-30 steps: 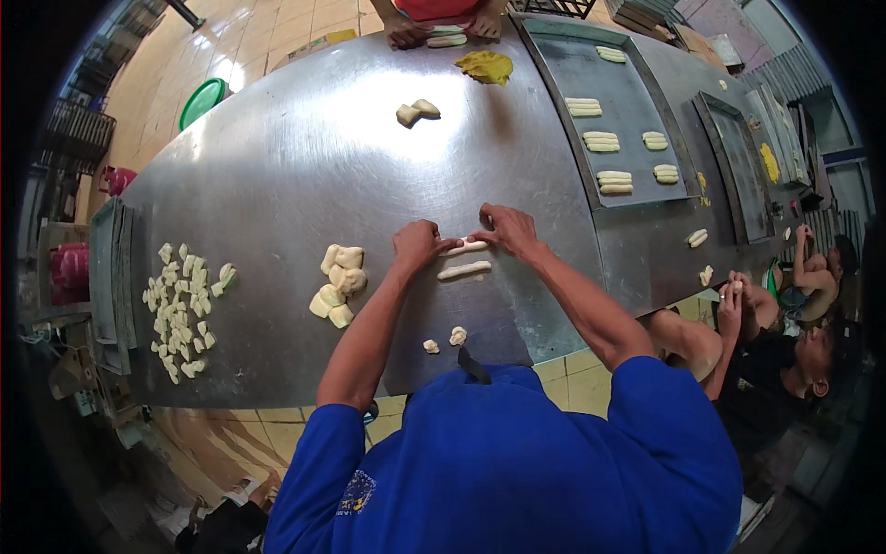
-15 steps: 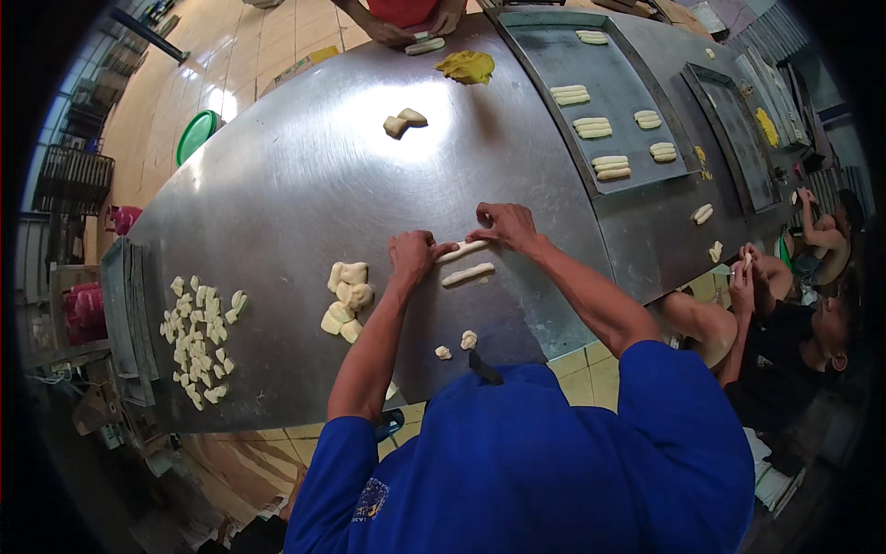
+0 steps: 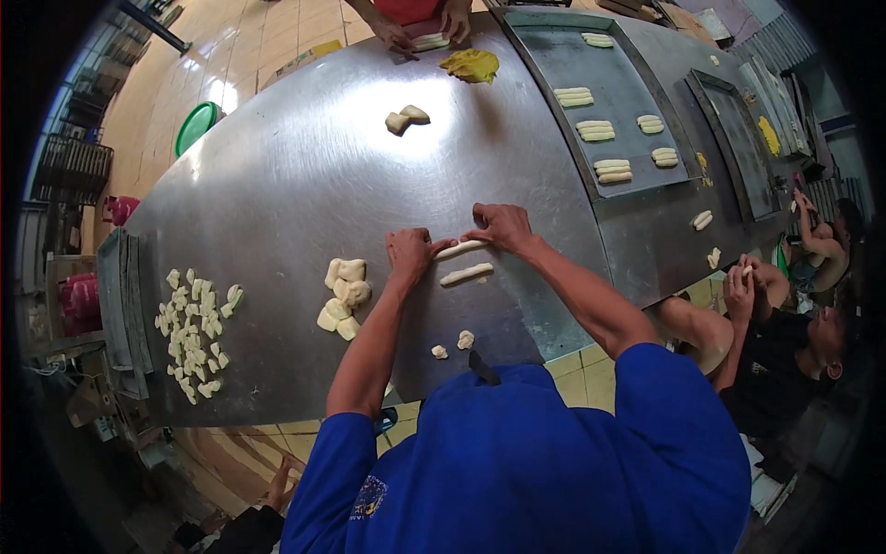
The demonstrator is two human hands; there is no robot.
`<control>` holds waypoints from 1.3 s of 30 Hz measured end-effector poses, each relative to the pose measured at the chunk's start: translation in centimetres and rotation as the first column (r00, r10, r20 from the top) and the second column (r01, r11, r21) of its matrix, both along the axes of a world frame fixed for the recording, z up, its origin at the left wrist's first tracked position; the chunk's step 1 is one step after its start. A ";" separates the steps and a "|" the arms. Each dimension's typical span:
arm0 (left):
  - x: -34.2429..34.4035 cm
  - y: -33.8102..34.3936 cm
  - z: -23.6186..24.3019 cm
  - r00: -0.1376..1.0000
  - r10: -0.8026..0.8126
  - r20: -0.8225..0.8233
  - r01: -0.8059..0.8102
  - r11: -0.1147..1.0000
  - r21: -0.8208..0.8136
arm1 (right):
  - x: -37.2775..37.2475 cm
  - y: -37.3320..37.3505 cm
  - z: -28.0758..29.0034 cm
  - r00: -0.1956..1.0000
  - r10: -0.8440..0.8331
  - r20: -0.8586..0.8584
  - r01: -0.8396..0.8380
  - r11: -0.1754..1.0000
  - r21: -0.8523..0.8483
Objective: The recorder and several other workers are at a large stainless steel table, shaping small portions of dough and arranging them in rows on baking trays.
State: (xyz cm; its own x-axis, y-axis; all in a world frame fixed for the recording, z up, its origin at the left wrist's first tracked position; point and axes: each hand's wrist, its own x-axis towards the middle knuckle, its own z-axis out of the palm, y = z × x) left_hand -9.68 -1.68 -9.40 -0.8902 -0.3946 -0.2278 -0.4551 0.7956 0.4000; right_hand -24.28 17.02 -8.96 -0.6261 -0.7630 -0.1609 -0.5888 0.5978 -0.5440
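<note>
A pale dough strip (image 3: 460, 248) lies crosswise in front of me on the metal table. My left hand (image 3: 411, 251) has its fingers curled, with the thumb at the strip's left end. At the other end my right hand (image 3: 503, 228) pinches the dough with bent fingers. A second dough strip (image 3: 466, 274) rests just nearer to me, touched by neither hand. Left of my left forearm is a cluster of larger dough pieces (image 3: 347, 294). Two small dough lumps (image 3: 466, 341) sit close to the table's near edge.
Many small dough pieces (image 3: 196, 337) are scattered at the left of the table (image 3: 277, 212). A large tray (image 3: 628, 102) at the right bears grouped strips. Across the table, a person's hands (image 3: 397, 37) flank dough beside a yellow cloth (image 3: 471, 66). Another person (image 3: 784, 351) sits at right.
Across the table, the person's hands have moved apart around the dough. My own hands have stayed nearly in place at the strip's ends. The whole view has shifted slightly.
</note>
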 end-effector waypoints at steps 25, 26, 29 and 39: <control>1.1 -1.9 -0.3 0.993 0.112 -0.020 -0.110 0.989 0.104 | -0.9 0.1 0.8 0.997 -0.007 -0.077 0.005 1.000 -0.022; 1.4 -1.9 0.0 0.992 0.118 0.038 -0.124 0.962 0.245 | -1.3 0.8 1.0 0.984 -0.073 0.164 0.082 0.995 -0.048; 2.5 -2.1 0.7 0.954 0.127 0.270 -0.233 0.882 0.410 | -0.6 2.7 1.3 0.932 -0.068 0.356 0.084 0.996 -0.028; 3.0 2.5 1.0 0.966 -0.018 0.256 0.029 0.999 -0.039 | 3.5 3.6 0.1 0.999 0.011 0.044 -0.015 0.995 0.096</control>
